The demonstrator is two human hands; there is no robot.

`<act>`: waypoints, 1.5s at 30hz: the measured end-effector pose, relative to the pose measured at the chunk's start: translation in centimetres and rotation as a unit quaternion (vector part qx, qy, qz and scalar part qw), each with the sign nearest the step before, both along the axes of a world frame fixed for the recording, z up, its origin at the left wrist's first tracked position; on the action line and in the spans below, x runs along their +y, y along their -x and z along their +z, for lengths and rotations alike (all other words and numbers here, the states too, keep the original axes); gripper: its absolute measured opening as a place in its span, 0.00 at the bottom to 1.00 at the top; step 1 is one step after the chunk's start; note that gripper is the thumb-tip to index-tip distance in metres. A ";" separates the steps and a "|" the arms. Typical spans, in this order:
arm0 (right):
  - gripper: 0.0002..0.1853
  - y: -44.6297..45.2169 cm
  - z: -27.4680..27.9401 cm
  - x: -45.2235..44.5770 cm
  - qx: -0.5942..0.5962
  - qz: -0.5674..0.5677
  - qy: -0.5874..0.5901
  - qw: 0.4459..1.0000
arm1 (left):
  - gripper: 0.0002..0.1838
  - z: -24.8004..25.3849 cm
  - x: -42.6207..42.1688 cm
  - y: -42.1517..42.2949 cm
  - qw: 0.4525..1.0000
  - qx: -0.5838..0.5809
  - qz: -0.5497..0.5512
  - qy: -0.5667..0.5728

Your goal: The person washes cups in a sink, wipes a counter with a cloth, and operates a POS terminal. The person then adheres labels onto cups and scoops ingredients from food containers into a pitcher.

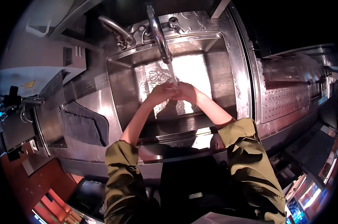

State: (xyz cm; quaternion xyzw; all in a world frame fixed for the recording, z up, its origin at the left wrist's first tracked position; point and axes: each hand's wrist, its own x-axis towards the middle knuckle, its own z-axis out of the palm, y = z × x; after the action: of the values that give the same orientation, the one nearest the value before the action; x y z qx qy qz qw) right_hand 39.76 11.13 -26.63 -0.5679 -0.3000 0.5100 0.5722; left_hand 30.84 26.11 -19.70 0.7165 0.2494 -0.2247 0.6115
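Now our left hand [162, 93] and right hand [187, 93] touch under running water [172, 72]. We can't tell if the fingers are loose.

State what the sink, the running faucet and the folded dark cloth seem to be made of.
Sink: metal, probably stainless steel, fairly dull finish; its grey walls give blurred reflections.
Running faucet: metal, likely chrome-plated or polished steel; bright highlights streak its spout.
Folded dark cloth: fabric, matte; soft rounded folds without shine. The fibre can't be told.
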 end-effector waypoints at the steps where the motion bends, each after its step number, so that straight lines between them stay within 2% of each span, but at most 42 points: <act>1: 0.12 0.3 -1.4 0.3 -0.047 -0.019 -0.034 0.998 | 0.34 0.8 -0.2 0.4 0.987 -0.041 -0.009 -0.155; 2: 0.12 0.6 -2.8 0.5 -0.094 -0.040 -0.065 0.993 | 0.36 1.5 -0.4 0.6 0.948 -0.081 -0.020 -0.307; 3: 0.13 0.7 -3.0 0.7 -0.124 -0.027 -0.097 0.987 | 0.32 3.6 -0.9 0.5 0.938 -0.086 -0.006 -0.337; 6: 0.11 0.5 -2.5 0.2 -0.198 0.009 -0.133 0.971 | 0.31 2.4 -1.0 1.1 0.896 -0.182 -0.063 -0.399; 7: 0.11 0.3 -1.8 -0.5 -0.217 0.022 -0.122 0.968 | 0.30 2.2 -1.6 0.9 0.904 -0.188 -0.063 -0.379; 9: 0.12 0.1 0.8 -1.4 0.014 -0.071 0.050 0.996 | 0.29 2.0 -2.7 0.4 0.929 -0.190 -0.036 -0.316; 11: 0.13 -1.1 3.0 -2.5 0.205 -0.196 0.177 0.942 | 0.28 1.5 -3.6 -0.3 0.951 -0.168 0.000 -0.260; 12: 0.14 -1.9 3.6 -3.1 0.279 -0.241 0.231 0.900 | 0.28 1.1 -3.8 -0.6 0.940 -0.207 -0.014 -0.272; 13: 0.09 -2.1 5.2 -2.7 0.311 -0.327 0.215 0.866 | 0.29 0.8 -3.9 -0.7 0.927 -0.246 -0.027 -0.282; 15: 0.07 -2.7 7.0 -3.2 0.227 -0.371 0.207 0.876 | 0.31 -0.2 -4.1 -0.9 0.898 -0.308 -0.041 -0.313; 16: 0.06 -3.3 7.0 -3.4 0.178 -0.373 0.194 0.890 | 0.31 -0.7 -4.3 -0.9 0.925 -0.257 -0.007 -0.279; 18: 0.10 -5.1 5.4 -3.7 -0.060 -0.341 0.164 0.924 | 0.30 -1.8 -4.3 -0.7 0.964 -0.151 0.061 -0.209; 19: 0.12 -5.9 6.2 -3.2 -0.184 -0.353 0.128 0.909 | 0.27 -7.5 -3.2 -0.1 0.981 -0.151 0.102 -0.063; 20: 0.15 -6.5 8.0 -2.4 -0.305 -0.359 0.090 0.878 | 0.25 -6.6 -2.7 -0.2 0.985 -0.062 0.139 0.074; 21: 0.18 -7.1 9.9 -1.5 -0.346 -0.362 0.065 0.863 | 0.24 -4.4 -2.4 -0.5 0.962 0.029 0.173 0.209; 22: 0.22 -7.6 11.5 -0.5 -0.386 -0.366 0.039 0.846 | 0.24 -2.5 -2.2 -0.6 0.911 0.121 0.202 0.338; 24: 0.26 -9.2 12.2 1.6 -0.459 -0.363 0.020 0.810 | 0.25 -1.4 -2.2 0.0 0.847 0.141 0.261 0.442; 26: 0.27 -10.2 12.8 4.0 -0.460 -0.368 0.002 0.808 | 0.27 -1.1 -1.8 0.5 0.789 0.181 0.292 0.510; 27: 0.27 -10.3 13.1 4.7 -0.461 -0.369 -0.006 0.807 | 0.31 -0.6 -1.2 0.8 0.854 0.195 0.262 0.406; 28: 0.27 -10.2 13.3 5.1 -0.461 -0.364 0.016 0.809 | 0.33 0.9 -1.4 1.1 0.921 0.161 0.236 0.265; 29: 0.26 -10.1 13.6 5.5 -0.462 -0.359 0.038 0.810 | 0.35 2.6 -1.7 1.4 0.964 0.121 0.204 0.118; 30: 0.26 -10.0 13.9 5.6 -0.463 -0.352 0.061 0.811 | 0.37 3.6 -1.9 1.9 0.982 0.079 0.167 -0.031; 31: 0.26 -9.8 14.3 5.6 -0.429 -0.353 0.071 0.828 | 0.40 3.6 -1.7 2.5 0.980 0.038 0.173 -0.092; 32: 0.26 -9.6 14.2 5.7 -0.443 -0.355 0.062 0.821 | 0.37 3.0 -1.1 3.8 0.975 -0.020 0.177 -0.136; 34: 0.27 -9.0 13.9 6.2 -0.468 -0.362 0.046 0.805 | 0.32 3.2 0.1 5.2 0.967 -0.042 0.188 -0.168; 35: 0.28 -8.6 14.0 6.5 -0.418 -0.345 0.059 0.839 | 0.30 3.7 0.2 5.8 0.965 -0.051 0.188 -0.176; 38: 0.29 -7.7 14.3 6.9 -0.392 -0.329 0.065 0.857 | 0.25 8.1 0.1 6.4 0.959 -0.057 0.177 -0.216; 39: 0.31 -7.7 14.8 6.4 -0.363 -0.308 0.051 0.878 | 0.24 9.1 0.1 6.5 0.955 -0.048 0.168 -0.238; 41: 0.32 -7.9 14.3 5.4 -0.422 -0.297 0.018 0.856 | 0.22 10.9 -0.1 6.5 0.948 -0.056 0.164 -0.267; 45: 0.29 -6.1 15.7 1.7 -0.456 -0.299 0.017 0.838 | 0.19 13.3 1.5 7.8 0.954 -0.136 0.229 -0.139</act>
State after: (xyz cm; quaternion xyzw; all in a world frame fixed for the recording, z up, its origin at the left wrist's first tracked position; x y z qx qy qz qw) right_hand 45.90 12.87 -10.94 -0.8077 -0.3344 0.0022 0.4855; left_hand 23.06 27.61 -6.36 0.7417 0.3498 0.0581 0.5693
